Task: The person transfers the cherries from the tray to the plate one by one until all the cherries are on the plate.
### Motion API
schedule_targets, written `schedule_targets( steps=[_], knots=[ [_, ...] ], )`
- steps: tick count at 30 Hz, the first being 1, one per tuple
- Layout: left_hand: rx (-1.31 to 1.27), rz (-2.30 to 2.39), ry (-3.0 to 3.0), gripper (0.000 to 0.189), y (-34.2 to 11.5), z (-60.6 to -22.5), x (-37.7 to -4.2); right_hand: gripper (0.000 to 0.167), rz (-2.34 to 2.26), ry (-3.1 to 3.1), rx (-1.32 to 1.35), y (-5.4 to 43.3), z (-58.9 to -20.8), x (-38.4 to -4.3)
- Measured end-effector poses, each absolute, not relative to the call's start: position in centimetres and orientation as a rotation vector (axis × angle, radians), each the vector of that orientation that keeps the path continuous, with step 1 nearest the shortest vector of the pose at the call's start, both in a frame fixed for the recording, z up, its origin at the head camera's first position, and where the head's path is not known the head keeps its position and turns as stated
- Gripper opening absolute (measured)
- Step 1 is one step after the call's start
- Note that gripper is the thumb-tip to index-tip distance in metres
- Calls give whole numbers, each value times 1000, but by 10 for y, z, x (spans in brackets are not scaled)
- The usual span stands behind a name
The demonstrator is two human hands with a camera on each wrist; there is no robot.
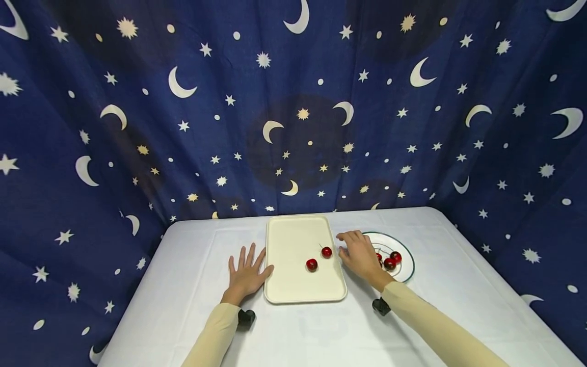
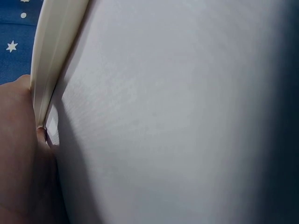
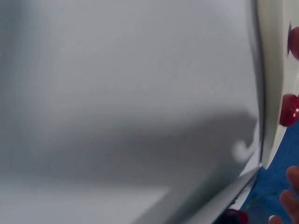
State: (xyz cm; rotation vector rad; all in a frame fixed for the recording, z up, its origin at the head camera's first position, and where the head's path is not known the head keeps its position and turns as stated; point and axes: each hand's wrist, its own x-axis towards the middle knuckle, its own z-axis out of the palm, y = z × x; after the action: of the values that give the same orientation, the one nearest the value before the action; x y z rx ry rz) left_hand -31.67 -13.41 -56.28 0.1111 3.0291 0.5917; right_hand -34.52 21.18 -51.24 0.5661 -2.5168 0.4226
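Note:
A cream tray (image 1: 293, 288) lies on the table with two dark red cherries (image 1: 312, 264) on its right half. Along its left edge, my left hand (image 1: 246, 279) rests with fingers spread, the thumb at the tray's rim. My right hand (image 1: 362, 255) is over the gap between the tray and a white plate (image 1: 406, 271) with a dark green rim. Its fingers are slightly bent and apart, with nothing seen between them. Several cherries (image 1: 390, 263) lie on the plate, partly hidden by that hand. The right wrist view shows its fingertips (image 3: 290, 203) near the tray's edge.
A white cloth (image 1: 312, 336) covers the table. Behind it and at both sides hangs a blue curtain (image 1: 293, 66) with moons and stars. Each wrist carries a small black camera (image 1: 246, 318).

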Motion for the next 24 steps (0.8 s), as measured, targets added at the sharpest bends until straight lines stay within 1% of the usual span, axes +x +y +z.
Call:
schedule_targets(
  steps=[4,10,12,18,24],
  knots=[
    [117,573,3033,75,-134,-563,-316,34,394,-2545,611,204,-516,-346],
    [110,555,3023,74,-134,-563,-317,46,345,-2608,676,196,-521,-345],
    [106,544,3024,74,-134,-563,-318,45,339,-2625,693,194,-522,-345],
    [107,545,3033,74,-133,-563,-318,35,306,-2659,699,193,-523,-343],
    [108,540,3027,74,-134,-561,-316,36,280,-2687,685,191,-526,-342]
  ],
)
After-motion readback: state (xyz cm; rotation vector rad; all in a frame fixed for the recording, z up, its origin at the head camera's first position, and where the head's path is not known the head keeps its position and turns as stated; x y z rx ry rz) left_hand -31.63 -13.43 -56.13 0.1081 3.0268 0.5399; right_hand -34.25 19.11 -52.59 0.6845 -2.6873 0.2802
